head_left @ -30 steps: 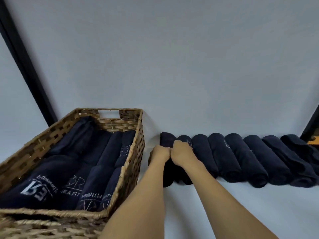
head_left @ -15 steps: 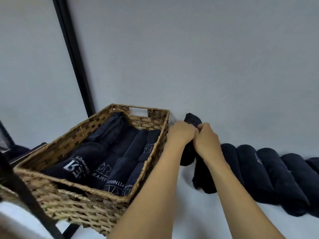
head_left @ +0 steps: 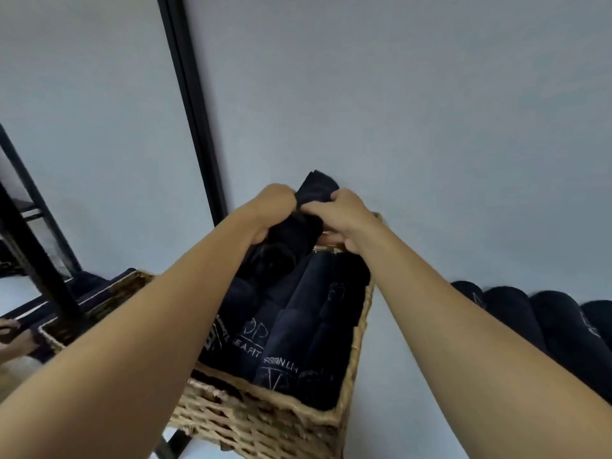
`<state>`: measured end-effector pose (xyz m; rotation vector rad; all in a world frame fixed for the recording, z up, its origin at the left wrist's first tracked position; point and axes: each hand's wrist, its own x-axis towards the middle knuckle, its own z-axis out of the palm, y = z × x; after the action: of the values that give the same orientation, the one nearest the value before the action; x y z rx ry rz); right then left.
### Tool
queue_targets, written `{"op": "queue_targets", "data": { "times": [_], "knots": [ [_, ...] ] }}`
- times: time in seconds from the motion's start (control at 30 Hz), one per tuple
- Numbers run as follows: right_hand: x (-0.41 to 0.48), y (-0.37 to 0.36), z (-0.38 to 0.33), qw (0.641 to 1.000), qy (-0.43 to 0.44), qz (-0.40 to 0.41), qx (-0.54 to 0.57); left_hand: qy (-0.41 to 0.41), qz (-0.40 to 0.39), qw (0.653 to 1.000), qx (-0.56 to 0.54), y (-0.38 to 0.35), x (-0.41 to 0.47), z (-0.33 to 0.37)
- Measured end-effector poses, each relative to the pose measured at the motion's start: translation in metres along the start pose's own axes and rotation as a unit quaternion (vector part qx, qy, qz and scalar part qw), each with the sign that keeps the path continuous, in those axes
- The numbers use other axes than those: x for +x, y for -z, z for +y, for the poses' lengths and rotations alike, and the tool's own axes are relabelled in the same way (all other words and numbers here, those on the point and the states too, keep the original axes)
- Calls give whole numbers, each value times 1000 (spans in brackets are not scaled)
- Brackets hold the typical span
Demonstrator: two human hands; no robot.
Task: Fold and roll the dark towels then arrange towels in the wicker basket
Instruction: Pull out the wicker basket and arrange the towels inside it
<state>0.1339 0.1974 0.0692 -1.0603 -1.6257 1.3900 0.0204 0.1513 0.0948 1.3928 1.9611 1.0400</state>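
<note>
I hold a rolled dark towel (head_left: 309, 213) with both hands above the far end of the wicker basket (head_left: 265, 422). My left hand (head_left: 270, 212) grips its left side and my right hand (head_left: 344, 218) grips its right side. The towel's upper end sticks up between my hands. Inside the basket lie several rolled dark towels (head_left: 298, 326) with pale lettering, side by side. My forearms hide the basket's left rim and part of its right rim.
A row of rolled dark towels (head_left: 543, 319) lies on the white surface to the right of the basket. A black frame post (head_left: 188, 104) runs up the wall on the left. A mirror-like panel (head_left: 20, 246) stands at far left.
Both hands lifted a rolled towel off the left end of the row and carried it left, over the basket. The view swung left, so the row now sits at the right edge.
</note>
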Motion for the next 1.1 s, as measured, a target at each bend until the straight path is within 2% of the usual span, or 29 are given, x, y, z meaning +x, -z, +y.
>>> {"op": "queue_targets", "data": {
  "times": [0.1, 0.2, 0.4, 0.57, 0.63, 0.7, 0.77, 0.83, 0.93, 1.1],
  "knots": [
    [16, -16, 8, 995, -61, -58, -58, 10, -24, 1000, -4, -3, 20, -35],
    [31, -24, 15, 982, -114, -82, -123, 23, -36, 999, 4, -9, 32, -55],
    [59, -32, 30, 950, -172, -111, -236, 31, -107, 985, 131, -22, 48, -85],
    [80, -40, 36, 928, -181, -140, -293, -20, -91, 972, 217, -19, 55, -95],
    [87, -44, 39, 929, -167, -137, -299, -69, -67, 954, 285, -18, 55, -93],
    [93, -48, 45, 916, -132, -143, -350, -135, -41, 916, 376, -17, 50, -83],
    [96, -51, 44, 908, -124, -155, -369, -164, -41, 875, 453, -14, 43, -69],
    [101, -46, 43, 918, -145, -145, -338, -146, -101, 854, 489, -9, 37, -62],
    [110, -40, 44, 919, -155, -126, -339, -92, -201, 854, 472, -10, 31, -66],
    [113, -39, 58, 907, -113, -141, -381, -128, -176, 802, 557, -24, 34, -68]
  ]
}}
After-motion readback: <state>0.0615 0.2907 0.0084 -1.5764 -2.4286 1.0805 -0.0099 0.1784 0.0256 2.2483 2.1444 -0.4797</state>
